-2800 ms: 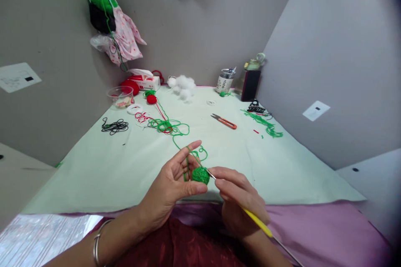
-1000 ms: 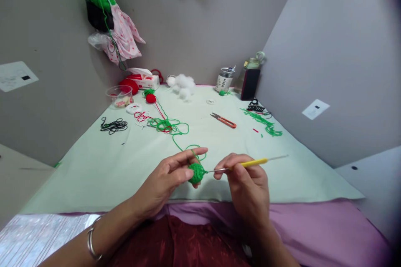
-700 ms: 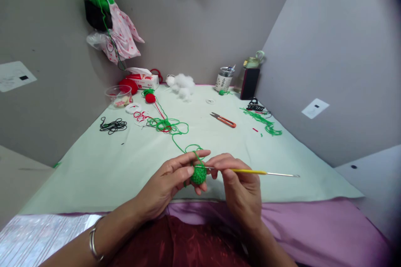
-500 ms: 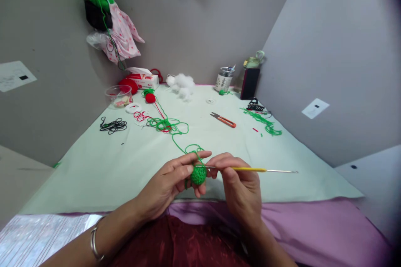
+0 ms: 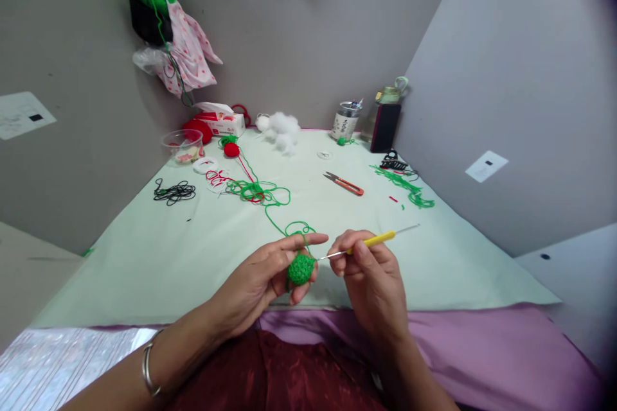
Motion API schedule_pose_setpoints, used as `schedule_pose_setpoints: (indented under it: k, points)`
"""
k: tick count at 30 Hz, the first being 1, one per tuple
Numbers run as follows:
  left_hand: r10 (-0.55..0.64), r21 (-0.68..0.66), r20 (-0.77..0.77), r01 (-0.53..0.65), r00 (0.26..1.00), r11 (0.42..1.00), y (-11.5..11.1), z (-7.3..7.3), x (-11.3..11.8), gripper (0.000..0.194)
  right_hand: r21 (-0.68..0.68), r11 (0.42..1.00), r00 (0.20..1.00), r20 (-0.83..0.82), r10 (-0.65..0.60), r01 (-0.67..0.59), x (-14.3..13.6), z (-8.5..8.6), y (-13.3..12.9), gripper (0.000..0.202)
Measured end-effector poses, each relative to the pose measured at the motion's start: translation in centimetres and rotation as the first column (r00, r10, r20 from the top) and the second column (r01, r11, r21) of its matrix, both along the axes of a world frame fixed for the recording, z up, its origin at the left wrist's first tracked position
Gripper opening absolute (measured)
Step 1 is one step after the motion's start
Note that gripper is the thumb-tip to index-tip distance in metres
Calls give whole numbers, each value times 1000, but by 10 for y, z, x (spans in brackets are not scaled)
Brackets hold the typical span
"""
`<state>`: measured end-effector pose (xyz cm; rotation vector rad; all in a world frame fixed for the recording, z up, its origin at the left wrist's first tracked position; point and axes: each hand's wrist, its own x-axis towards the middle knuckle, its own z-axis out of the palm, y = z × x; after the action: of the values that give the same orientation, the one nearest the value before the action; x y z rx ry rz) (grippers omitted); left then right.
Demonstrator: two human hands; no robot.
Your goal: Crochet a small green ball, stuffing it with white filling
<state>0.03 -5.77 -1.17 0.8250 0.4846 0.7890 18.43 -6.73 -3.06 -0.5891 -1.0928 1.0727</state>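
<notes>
My left hand (image 5: 270,270) holds a small round green crochet piece (image 5: 301,269) between thumb and fingers. Its index finger stretches out to the right, with green yarn (image 5: 305,241) passing over it. In a pen-like grip, my right hand (image 5: 373,279) has a crochet hook (image 5: 380,239) with a yellow handle and metal ends. The hook's left tip is at the upper right edge of the green piece, where the yarn meets it. From the left hand, the yarn runs back to a loose green tangle (image 5: 253,191) on the table.
Orange-handled thread snips (image 5: 344,183) lie mid-table. Cut green strands (image 5: 409,189), a black claw clip (image 5: 393,161) and a phone (image 5: 385,129) are on the right. Black cord (image 5: 174,192), a red yarn ball (image 5: 232,150) and a plastic tub (image 5: 183,146) are on the left; white stuffing (image 5: 283,130) sits behind.
The hook has swung from nearly level to slanting up rightward, and its tip has drawn back to the green piece's right edge. The piece has turned and shifted slightly left in my left hand.
</notes>
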Motion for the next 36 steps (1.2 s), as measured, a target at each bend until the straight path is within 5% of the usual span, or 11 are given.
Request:
schedule_pose_setpoints:
  k: [7, 15, 22, 28, 36]
  points:
    - [64, 197, -98, -44, 993, 979, 1, -8, -3, 40, 152, 988, 995, 95, -4, -10, -6, -6, -2, 18]
    - [94, 249, -136, -58, 986, 967, 1, -9, -4, 51, 124, 992, 991, 129, -37, 21, -6, -8, -5, 19]
    - [268, 383, -298, -143, 916, 913, -3, -5, -5, 61, 234, 971, 958, 260, -118, 56, -8, -7, -8, 19]
    - [289, 453, -321, -121, 902, 883, -7, -5, -5, 62, 319, 935, 944, 232, -233, 153, -11, -7, -13, 24]
    - [435, 631, -310, -159, 845, 759, -10, -1, -4, 56, 170, 985, 994, 99, -42, 25, -8, -10, -5, 17]
